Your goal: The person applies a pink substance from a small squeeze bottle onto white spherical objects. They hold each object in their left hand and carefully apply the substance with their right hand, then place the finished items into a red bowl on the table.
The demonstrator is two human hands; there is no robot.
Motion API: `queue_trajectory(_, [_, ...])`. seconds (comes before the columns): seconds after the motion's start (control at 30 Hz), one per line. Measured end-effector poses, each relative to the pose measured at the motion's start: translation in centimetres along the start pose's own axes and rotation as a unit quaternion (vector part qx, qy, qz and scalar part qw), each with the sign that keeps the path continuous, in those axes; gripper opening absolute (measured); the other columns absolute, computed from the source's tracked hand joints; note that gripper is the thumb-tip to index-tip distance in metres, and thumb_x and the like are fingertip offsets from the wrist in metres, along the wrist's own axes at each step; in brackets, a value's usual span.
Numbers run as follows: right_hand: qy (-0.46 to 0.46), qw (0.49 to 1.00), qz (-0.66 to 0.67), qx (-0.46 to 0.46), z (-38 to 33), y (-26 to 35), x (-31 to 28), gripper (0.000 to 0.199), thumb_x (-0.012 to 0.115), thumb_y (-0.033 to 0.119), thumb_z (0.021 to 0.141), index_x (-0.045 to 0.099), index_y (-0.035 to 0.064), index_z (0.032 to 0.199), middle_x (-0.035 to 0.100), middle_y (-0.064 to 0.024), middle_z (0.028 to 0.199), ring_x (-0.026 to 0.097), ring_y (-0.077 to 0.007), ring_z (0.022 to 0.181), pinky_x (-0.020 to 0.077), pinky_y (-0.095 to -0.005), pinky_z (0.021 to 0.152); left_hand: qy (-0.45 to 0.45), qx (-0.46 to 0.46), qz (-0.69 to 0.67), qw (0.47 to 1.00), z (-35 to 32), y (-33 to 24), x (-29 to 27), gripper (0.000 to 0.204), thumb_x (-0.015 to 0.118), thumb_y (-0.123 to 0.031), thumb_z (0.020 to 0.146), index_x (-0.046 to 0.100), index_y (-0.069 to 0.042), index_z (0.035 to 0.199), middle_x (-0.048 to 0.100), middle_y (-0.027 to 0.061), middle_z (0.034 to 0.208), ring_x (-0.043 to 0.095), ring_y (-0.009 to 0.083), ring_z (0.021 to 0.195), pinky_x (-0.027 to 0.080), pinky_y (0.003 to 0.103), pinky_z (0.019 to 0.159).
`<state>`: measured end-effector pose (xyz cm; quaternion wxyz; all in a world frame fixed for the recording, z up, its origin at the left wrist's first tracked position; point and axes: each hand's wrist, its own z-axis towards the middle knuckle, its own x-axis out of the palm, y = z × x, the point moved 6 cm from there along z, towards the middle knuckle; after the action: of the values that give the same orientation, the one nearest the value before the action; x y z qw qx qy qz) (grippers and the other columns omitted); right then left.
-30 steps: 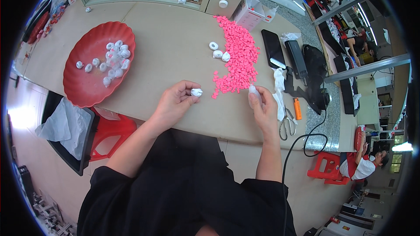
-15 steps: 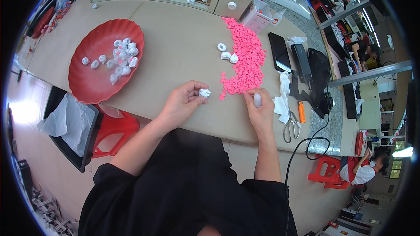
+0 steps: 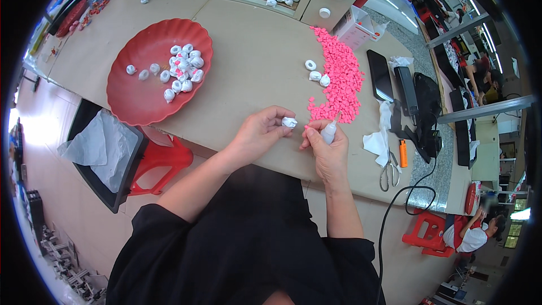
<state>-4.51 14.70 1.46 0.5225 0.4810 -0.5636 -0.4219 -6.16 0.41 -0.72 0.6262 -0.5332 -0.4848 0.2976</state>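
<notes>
Between the thumb and fingers of my left hand (image 3: pixel 261 134) is a small white rounded piece (image 3: pixel 289 122), held over the table's near part. My right hand (image 3: pixel 329 152) grips a small white squeeze bottle (image 3: pixel 328 132) with a thin tip. A tiny pink piece (image 3: pixel 307 127) shows at the right thumb and fingertip, facing the white piece with a small gap between. Just beyond that hand spreads a heap of small pink pieces (image 3: pixel 342 73). Several white ring-like pieces (image 3: pixel 315 76) lie at the heap's left edge.
A red scalloped bowl (image 3: pixel 127 93) with several white pieces stands at left. At right lie a phone (image 3: pixel 379 74), scissors (image 3: pixel 389 172), an orange lighter (image 3: pixel 403 153), tissue (image 3: pixel 375 143) and a black cable (image 3: pixel 389 209). A lit cabinet (image 3: pixel 305 8) stands behind.
My right hand has come off the pink heap's near edge toward the left hand, and a pink piece now shows at its fingertips. The bottle is tilted differently. The whole view has shifted.
</notes>
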Motion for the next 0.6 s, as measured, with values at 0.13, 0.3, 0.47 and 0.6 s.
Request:
queue_trajectory(0.13, [-0.004, 1.000, 0.008, -0.022, -0.1, -0.7, 0.5, 0.008, 0.056, 0.001, 0.083, 0.056, -0.0029, 0.090, 0.059, -0.0081, 0.076, 0.056, -0.0106, 0.061, 0.0493, -0.0254, 0.057, -0.001, -0.001, 0.008, 1.000, 0.0, -0.2, 0.0, 0.022, 0.050, 0.003, 0.086, 0.049, 0.004, 0.108, 0.055, 0.0079, 0.100, 0.056, 0.0130, 0.094, 0.047, 0.026, 0.083])
queue_trajectory(0.3, [0.056, 0.998, 0.023, -0.023, 0.2, -0.9, 1.7, 0.007, 0.058, 0.001, 0.082, 0.058, -0.0031, 0.088, 0.060, -0.0106, 0.076, 0.056, -0.0121, 0.059, 0.0483, -0.0256, 0.054, 0.012, -0.002, -0.006, 1.000, -0.3, -0.4, 0.2, 0.022, 0.047, 0.004, 0.087, 0.049, 0.005, 0.109, 0.055, 0.0089, 0.100, 0.056, 0.0131, 0.092, 0.047, 0.025, 0.082])
queue_trajectory(0.47, [0.043, 0.999, 0.029, -0.010, 0.6, -1.2, 1.5, 0.009, 0.060, 0.001, 0.081, 0.054, -0.0003, 0.087, 0.061, -0.0105, 0.073, 0.055, -0.0113, 0.056, 0.0453, -0.0230, 0.050, 0.017, 0.010, 0.002, 1.000, -0.2, -0.3, 0.1, 0.024, 0.048, 0.003, 0.086, 0.049, 0.007, 0.109, 0.058, 0.0113, 0.099, 0.060, 0.0159, 0.091, 0.048, 0.025, 0.079])
queue_trajectory(0.6, [0.036, 0.998, 0.032, 0.032, 0.7, -1.3, 1.4, 0.014, 0.062, 0.003, 0.079, 0.051, 0.0026, 0.087, 0.061, -0.0096, 0.070, 0.054, -0.0100, 0.053, 0.0412, -0.0205, 0.044, 0.016, 0.001, 0.008, 1.000, -0.2, -0.3, 0.0, 0.023, 0.048, 0.003, 0.086, 0.050, 0.007, 0.108, 0.059, 0.0111, 0.097, 0.061, 0.0159, 0.090, 0.049, 0.025, 0.078])
